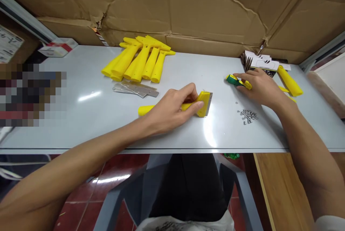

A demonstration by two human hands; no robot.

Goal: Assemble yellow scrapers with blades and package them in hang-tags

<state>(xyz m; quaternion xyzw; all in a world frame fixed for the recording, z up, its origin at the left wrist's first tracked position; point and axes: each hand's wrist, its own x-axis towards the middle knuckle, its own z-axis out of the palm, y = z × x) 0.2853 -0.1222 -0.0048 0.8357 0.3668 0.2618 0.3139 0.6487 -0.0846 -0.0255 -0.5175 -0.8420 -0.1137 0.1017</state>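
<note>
My left hand (179, 108) is closed around a yellow scraper (204, 103), which lies flat near the table's front with its head to the right. A metal blade (209, 104) shows along the head's edge. My right hand (262, 87) has its fingers on a green-and-yellow screwdriver (235, 80) at the right; the shaft is hidden. Just below that hand, small metal screws (249, 116) lie in a loose pile, a few apart from it. Several loose blades (136, 89) overlap to the left of my left hand.
Several yellow scraper handles (145, 60) are heaped at the back. Small black-and-white boxes (260, 63) stand at the back right, beside another yellow scraper handle (291, 81). A red-and-white box (58, 47) sits back left. Cardboard (172, 15) walls off the rear of the white table (88, 126).
</note>
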